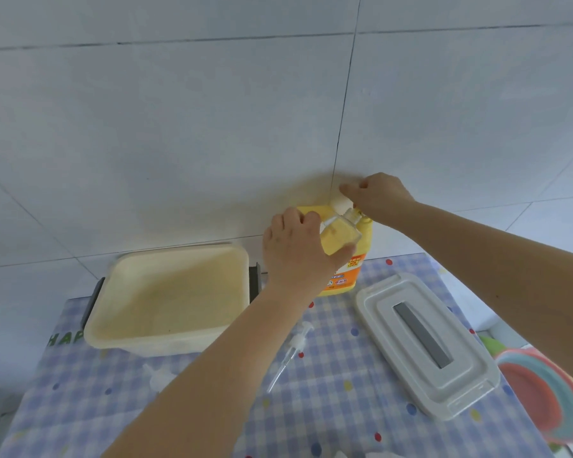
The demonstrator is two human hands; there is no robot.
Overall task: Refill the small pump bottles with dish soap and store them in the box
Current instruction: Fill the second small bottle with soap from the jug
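Left hand [295, 246] grips a small clear bottle [339, 234], fingers curled round its body. Bottle tilted, long axis running lower left to upper right, open neck pointing up-right toward the pump head of the yellow dish soap jug [348, 276]. Right hand [377, 193] sits on that white pump top [339, 203], fingers curled over it; exact hold hard to make out. Jug stands at the table's back edge, mostly hidden behind the left hand. Loose pump with tube [293, 350] lies on the checked cloth [328, 408], between cream box [169, 292] and grey lid [424, 342]. Blurred object under left forearm, unclear.
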